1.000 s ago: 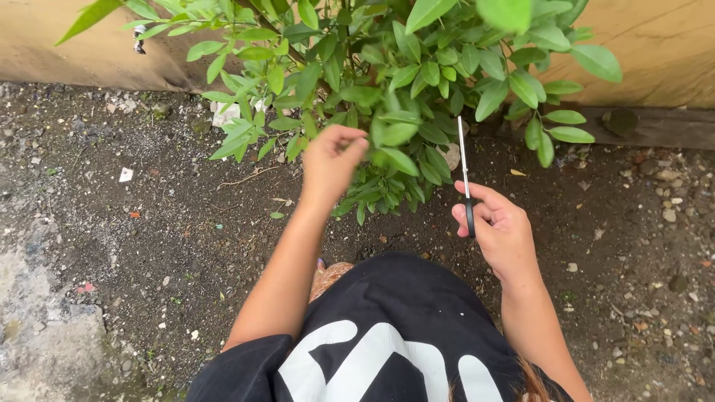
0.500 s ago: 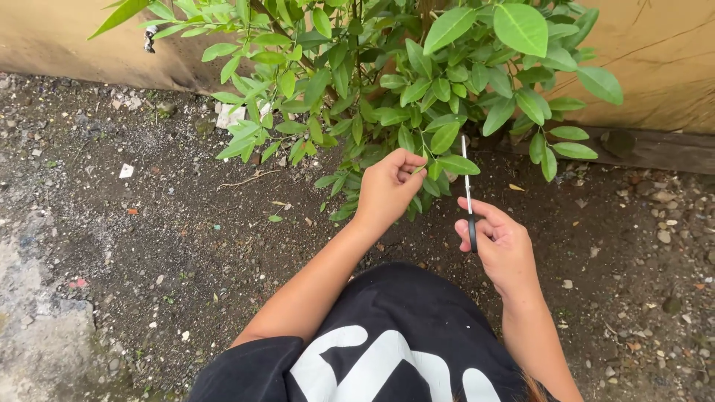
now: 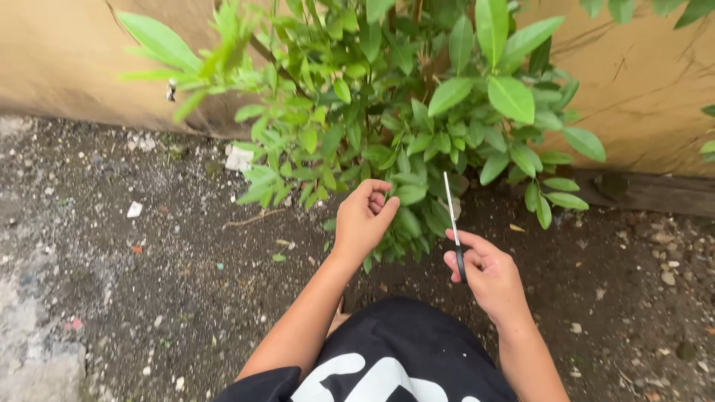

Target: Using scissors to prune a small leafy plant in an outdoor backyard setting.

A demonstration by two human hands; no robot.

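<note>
A low leaf of the shrub [image 3: 417, 149] is pinched steady by the left hand [image 3: 363, 217]; closed scissors [image 3: 452, 219] are gripped upright by the right hand [image 3: 484, 272] just beside it.

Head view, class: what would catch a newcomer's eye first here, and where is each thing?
The leafy green shrub fills the top centre, growing against a tan wall. Just below it, the left hand is closed among the lower leaves, while the right hand holds black-handled scissors with the blades pointing up toward the foliage. Dark, gravelly soil spreads around both.
</note>
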